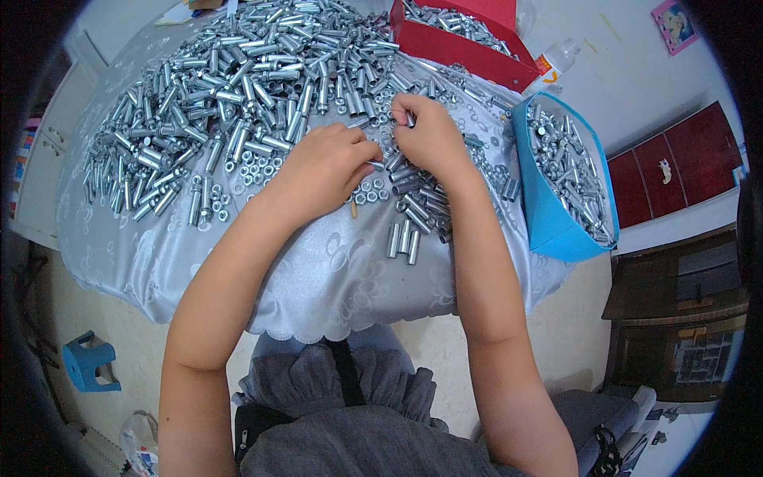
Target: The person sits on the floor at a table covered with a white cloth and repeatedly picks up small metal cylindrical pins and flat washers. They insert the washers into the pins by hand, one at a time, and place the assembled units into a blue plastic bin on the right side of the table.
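Left hand (322, 171) curled, fingertips pinching small metal part; exact piece hidden. Right hand (429, 135) closed on short metal sleeve (409, 120), sleeve at its 11 o'clock. Hands nearly touching, table centre. Loose nuts (258, 168) at 9 o'clock of left hand. Sleeve heap (238, 79) at 11 o'clock. Blue bin (548, 215) of parts at 3 o'clock, red box (461, 48) at 1 o'clock. White tablecloth (334, 278) beneath.

Two hands, left hand (322, 171) and right hand (429, 135), work over one counter (318, 278). Metal sleeves (238, 87) and nuts (262, 168) lie in heaps too many to count. One blue bag (548, 215), one red box (469, 52), one bottle (556, 63), one blue stool (89, 364).
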Demonstrator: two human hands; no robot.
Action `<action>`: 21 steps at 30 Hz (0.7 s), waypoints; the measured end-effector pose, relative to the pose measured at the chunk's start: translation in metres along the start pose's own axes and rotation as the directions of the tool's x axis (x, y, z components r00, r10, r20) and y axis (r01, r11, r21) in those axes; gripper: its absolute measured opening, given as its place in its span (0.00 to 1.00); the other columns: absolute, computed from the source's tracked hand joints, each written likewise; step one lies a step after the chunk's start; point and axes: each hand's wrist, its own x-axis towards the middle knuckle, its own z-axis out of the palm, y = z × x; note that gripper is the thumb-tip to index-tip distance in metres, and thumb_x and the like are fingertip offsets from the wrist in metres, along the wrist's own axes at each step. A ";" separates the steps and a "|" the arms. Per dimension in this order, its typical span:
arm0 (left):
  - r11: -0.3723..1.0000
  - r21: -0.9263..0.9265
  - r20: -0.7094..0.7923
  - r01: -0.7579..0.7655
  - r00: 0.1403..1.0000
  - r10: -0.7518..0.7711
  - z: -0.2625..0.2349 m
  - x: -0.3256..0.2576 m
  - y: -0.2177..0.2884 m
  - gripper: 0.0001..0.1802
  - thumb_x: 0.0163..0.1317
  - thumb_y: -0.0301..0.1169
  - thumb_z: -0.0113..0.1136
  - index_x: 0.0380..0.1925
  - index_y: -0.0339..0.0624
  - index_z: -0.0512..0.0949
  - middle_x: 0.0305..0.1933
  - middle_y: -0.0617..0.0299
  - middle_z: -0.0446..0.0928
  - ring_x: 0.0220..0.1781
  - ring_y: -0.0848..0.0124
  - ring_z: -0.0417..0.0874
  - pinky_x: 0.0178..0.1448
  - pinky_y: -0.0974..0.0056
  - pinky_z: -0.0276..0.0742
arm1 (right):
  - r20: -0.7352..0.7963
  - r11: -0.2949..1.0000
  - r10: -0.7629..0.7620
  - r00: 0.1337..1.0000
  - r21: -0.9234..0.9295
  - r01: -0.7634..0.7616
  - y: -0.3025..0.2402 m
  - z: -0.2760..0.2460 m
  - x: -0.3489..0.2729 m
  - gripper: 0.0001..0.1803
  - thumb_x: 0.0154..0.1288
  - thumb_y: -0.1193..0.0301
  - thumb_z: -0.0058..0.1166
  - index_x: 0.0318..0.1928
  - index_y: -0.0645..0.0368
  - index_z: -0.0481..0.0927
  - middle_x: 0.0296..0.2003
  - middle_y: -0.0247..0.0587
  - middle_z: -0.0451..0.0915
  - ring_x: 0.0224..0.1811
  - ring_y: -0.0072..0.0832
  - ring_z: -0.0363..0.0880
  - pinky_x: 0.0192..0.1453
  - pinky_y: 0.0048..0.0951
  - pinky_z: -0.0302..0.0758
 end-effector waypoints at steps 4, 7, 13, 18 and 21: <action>1.000 0.002 0.013 0.015 1.000 -0.015 -0.002 0.000 0.001 0.08 0.52 0.28 0.55 0.33 0.42 0.75 0.33 0.57 0.73 0.39 0.59 0.73 0.44 0.58 0.68 | -0.048 0.994 0.100 0.994 0.055 -0.098 -0.003 -0.003 0.000 0.03 0.41 0.77 0.46 0.22 0.60 0.70 0.21 0.52 0.72 0.27 0.47 0.72 0.32 0.38 0.68; 1.000 0.005 0.014 0.012 1.000 -0.013 0.000 0.001 0.000 0.08 0.52 0.28 0.55 0.33 0.42 0.75 0.34 0.57 0.73 0.39 0.59 0.73 0.44 0.58 0.68 | -0.112 0.966 0.021 0.993 0.260 0.009 0.010 0.002 0.006 0.01 0.42 0.78 0.45 0.20 0.61 0.67 0.17 0.44 0.70 0.21 0.35 0.68 0.28 0.30 0.66; 1.000 0.000 0.000 0.007 1.000 -0.007 0.000 -0.001 -0.001 0.08 0.52 0.29 0.55 0.33 0.42 0.76 0.33 0.57 0.74 0.39 0.59 0.74 0.44 0.58 0.68 | 0.163 0.324 0.263 0.951 0.914 -0.246 -0.008 -0.018 0.005 0.07 0.42 0.81 0.43 0.25 0.56 0.66 0.23 0.30 0.68 0.23 0.22 0.64 0.24 0.20 0.60; 1.000 -0.003 -0.012 0.003 1.000 -0.004 0.000 -0.001 0.000 0.07 0.52 0.29 0.55 0.32 0.41 0.76 0.33 0.57 0.74 0.39 0.59 0.74 0.44 0.58 0.68 | 0.305 -0.180 0.203 0.931 0.946 -0.270 0.008 -0.022 0.007 0.12 0.45 0.81 0.42 0.34 0.58 0.67 0.29 0.37 0.69 0.31 0.30 0.68 0.27 0.23 0.63; 1.000 -0.001 -0.008 0.006 1.000 -0.006 0.000 -0.001 -0.001 0.07 0.52 0.29 0.55 0.32 0.41 0.76 0.33 0.57 0.74 0.39 0.59 0.74 0.44 0.58 0.68 | 0.335 -0.348 0.226 0.915 0.905 -0.245 0.011 -0.021 0.008 0.12 0.48 0.79 0.43 0.37 0.58 0.67 0.32 0.40 0.70 0.33 0.33 0.68 0.28 0.26 0.65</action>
